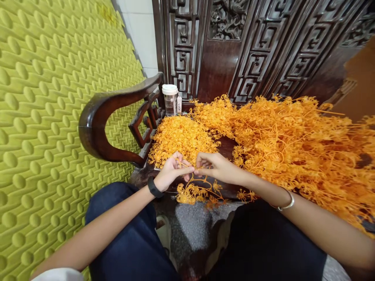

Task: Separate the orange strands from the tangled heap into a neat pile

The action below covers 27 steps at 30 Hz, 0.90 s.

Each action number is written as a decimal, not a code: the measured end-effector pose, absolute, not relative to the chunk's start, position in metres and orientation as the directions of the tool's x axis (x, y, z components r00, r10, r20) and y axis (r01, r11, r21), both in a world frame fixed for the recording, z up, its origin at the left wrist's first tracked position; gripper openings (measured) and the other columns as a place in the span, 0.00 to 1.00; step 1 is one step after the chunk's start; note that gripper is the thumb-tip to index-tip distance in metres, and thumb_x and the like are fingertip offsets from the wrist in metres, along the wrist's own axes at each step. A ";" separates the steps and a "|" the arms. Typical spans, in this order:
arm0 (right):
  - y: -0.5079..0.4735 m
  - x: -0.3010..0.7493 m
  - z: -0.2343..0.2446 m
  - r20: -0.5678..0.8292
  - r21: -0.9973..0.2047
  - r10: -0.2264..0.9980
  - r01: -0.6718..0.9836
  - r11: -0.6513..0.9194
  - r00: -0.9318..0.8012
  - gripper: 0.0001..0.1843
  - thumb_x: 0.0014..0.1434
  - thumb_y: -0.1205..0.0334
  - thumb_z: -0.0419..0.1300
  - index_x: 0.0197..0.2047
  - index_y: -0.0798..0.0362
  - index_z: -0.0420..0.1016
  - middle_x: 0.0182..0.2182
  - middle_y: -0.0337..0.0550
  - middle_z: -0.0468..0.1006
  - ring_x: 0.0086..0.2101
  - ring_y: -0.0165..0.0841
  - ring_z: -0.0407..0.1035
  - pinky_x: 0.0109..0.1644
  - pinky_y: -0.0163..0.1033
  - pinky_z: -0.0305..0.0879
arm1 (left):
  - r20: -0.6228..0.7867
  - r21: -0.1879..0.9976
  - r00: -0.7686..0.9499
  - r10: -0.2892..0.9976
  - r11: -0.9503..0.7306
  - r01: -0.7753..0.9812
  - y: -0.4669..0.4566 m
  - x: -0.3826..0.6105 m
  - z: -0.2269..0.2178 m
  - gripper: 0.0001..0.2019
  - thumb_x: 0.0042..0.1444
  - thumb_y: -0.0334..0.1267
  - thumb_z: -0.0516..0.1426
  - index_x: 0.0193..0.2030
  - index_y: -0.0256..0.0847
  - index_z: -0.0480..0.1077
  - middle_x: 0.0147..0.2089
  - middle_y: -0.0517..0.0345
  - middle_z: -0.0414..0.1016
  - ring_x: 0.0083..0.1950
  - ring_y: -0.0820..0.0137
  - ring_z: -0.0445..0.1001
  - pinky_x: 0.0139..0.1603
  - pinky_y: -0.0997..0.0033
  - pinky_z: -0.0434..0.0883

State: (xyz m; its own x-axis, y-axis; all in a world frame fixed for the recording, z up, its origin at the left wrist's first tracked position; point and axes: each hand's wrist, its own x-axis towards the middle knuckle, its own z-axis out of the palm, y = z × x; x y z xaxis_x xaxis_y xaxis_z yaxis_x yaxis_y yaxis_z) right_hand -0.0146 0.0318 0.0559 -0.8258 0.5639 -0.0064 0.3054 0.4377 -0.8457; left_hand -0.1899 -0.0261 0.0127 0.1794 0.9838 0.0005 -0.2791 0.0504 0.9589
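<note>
My left hand [175, 170] and my right hand [215, 168] meet over the front edge of the seat, fingertips almost touching. Both pinch the thin stem of an orange artificial flower sprig [190, 193], whose blossoms dangle below my fingers. A thin piece of stem also shows across my left fingers. Just beyond my hands lies a heap of loose orange flower heads [181, 136]. To the right, a big pile of long-stemmed orange flower sprigs [281, 144] spreads over the seat. The exact contact between fingertips and stem is too small to make out.
A curved wooden armrest [93, 125] rises at the left, by a yellow-green textured wall [43, 117]. A carved wooden backrest [216, 66] stands behind the flowers. A lidded cup [170, 101] and a small white box marked LUCK [179, 105] sit in the back left corner.
</note>
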 end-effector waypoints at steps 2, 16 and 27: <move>0.035 -0.014 0.061 -0.046 -0.901 0.558 0.276 0.335 -0.829 0.07 0.51 0.62 0.59 0.30 0.54 0.64 0.23 0.36 0.71 0.26 0.26 0.66 0.32 0.34 0.62 | -0.036 0.966 0.253 0.967 0.098 -0.238 -0.028 -0.190 0.015 0.20 0.46 0.36 0.62 0.29 0.42 0.49 0.24 0.66 0.71 0.16 0.79 0.66 0.18 0.80 0.63; 0.036 -0.031 0.065 0.015 -0.979 0.771 0.148 0.141 -0.636 0.12 0.46 0.60 0.63 0.26 0.54 0.62 0.21 0.36 0.71 0.23 0.26 0.67 0.30 0.35 0.65 | -0.086 0.959 0.149 0.985 0.123 -0.257 -0.027 -0.179 0.026 0.11 0.49 0.40 0.59 0.23 0.37 0.65 0.14 0.66 0.62 0.12 0.85 0.53 0.13 0.82 0.48; 0.131 0.085 0.131 0.744 -0.647 0.571 0.163 0.745 0.348 0.04 0.52 0.67 0.58 0.28 0.49 0.67 0.27 0.35 0.72 0.29 0.26 0.68 0.33 0.34 0.61 | -0.150 0.969 0.240 0.959 0.191 -0.158 -0.058 -0.183 0.007 0.13 0.51 0.42 0.58 0.22 0.37 0.64 0.16 0.64 0.66 0.12 0.82 0.58 0.14 0.81 0.52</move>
